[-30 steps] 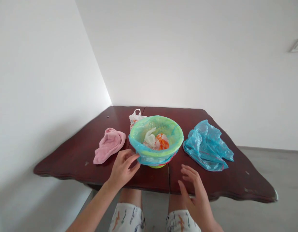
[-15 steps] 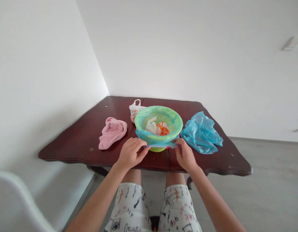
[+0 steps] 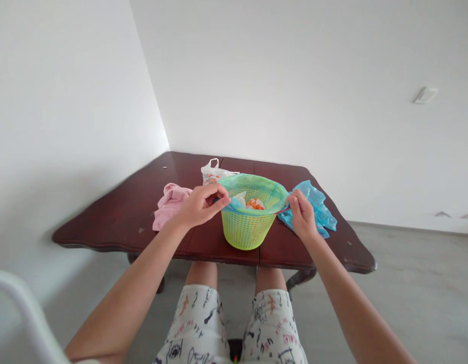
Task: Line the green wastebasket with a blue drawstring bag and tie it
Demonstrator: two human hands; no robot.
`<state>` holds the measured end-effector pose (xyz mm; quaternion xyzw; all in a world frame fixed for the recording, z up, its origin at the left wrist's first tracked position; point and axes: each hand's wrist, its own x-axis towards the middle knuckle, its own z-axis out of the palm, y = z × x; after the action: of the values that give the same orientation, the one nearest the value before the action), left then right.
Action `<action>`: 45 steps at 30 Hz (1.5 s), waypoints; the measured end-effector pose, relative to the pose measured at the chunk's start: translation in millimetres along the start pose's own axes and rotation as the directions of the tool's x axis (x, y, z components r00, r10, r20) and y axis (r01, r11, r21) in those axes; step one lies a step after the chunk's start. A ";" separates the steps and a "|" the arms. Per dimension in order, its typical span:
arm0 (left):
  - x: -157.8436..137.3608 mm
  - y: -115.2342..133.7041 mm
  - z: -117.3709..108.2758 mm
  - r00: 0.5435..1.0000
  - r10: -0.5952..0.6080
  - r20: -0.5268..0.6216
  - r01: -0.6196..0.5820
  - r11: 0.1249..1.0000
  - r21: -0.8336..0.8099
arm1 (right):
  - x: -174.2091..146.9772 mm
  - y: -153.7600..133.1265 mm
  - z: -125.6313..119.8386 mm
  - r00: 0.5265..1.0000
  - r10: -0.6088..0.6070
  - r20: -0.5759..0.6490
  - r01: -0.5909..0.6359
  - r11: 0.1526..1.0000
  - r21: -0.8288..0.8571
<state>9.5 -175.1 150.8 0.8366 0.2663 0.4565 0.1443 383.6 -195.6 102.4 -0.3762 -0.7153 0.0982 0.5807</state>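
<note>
While the basket (image 3: 243, 231) stands between them, left fingers (image 3: 215, 190) pinch its blue liner (image 3: 236, 206); right fingers (image 3: 296, 198) likewise.

The left hand (image 3: 201, 206) partly hides the pink cloth (image 3: 169, 206), the basket (image 3: 243, 231) the white bag (image 3: 209, 174).

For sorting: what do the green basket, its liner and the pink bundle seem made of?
Green basket: probably plastic, semi-matte, regular mesh. Liner: likely thin plastic film, faintly shiny, translucent, with green showing through. Pink bundle: apparently matte fabric, softly folded.
</note>
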 end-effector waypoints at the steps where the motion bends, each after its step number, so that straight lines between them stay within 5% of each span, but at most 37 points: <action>1: 3.0 1.8 1.5 0.999 0.036 0.039 -0.036 0.999 -0.002 | 4.9 -4.8 -1.1 0.999 0.004 0.037 -0.006 1.000 0.030; 7: -8.7 19.7 18.8 0.962 0.144 0.230 -0.156 0.987 0.034 | 1.5 -33.1 -16.3 0.934 -0.003 0.357 -0.041 0.992 0.117; 13: -10.0 27.6 43.7 0.998 0.055 -0.034 -0.057 0.995 -0.085 | -0.8 -45.5 -17.8 0.875 -0.027 0.483 0.019 1.000 0.021; 17: -4.7 24.2 34.4 0.999 0.005 -0.045 -0.008 0.997 -0.071 | 10.6 -34.0 -18.0 0.922 0.003 0.388 -0.021 0.999 0.041; 21: -5.4 13.6 4.0 0.997 0.031 0.065 -0.040 0.989 0.146 | 16.0 -6.2 -22.5 0.959 0.085 0.270 -0.066 0.994 -0.082; 28: 6.6 -47.3 -37.6 0.996 -0.082 -0.016 0.083 0.946 0.313 | 27.9 33.4 -24.7 0.974 0.177 0.139 -0.136 0.956 -0.261; 33: 27.9 -84.8 -54.5 0.974 -0.187 -0.125 0.209 0.956 0.204 | 58.7 46.2 -26.8 0.947 0.316 0.054 -0.299 0.932 -0.206; 38: 50.1 -104.2 -59.5 0.942 -0.320 -0.103 0.329 0.940 0.089 | 90.0 63.0 -15.5 0.891 0.454 0.023 -0.453 0.891 -0.014; 41: 65.2 -102.3 -55.1 0.932 -0.347 -0.107 0.349 0.937 -0.002 | 108.8 65.8 -4.5 0.881 0.472 -0.003 -0.470 0.877 0.101; 45: 71.6 -80.0 -45.8 0.914 -0.322 -0.248 0.242 0.921 -0.304 | 127.3 56.5 1.9 0.911 0.410 -0.044 -0.397 0.901 0.177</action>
<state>-22.5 -68.5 186.1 0.6846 0.3397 0.5812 0.2794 400.5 -72.6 165.6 -0.4707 -0.5875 0.2598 0.6048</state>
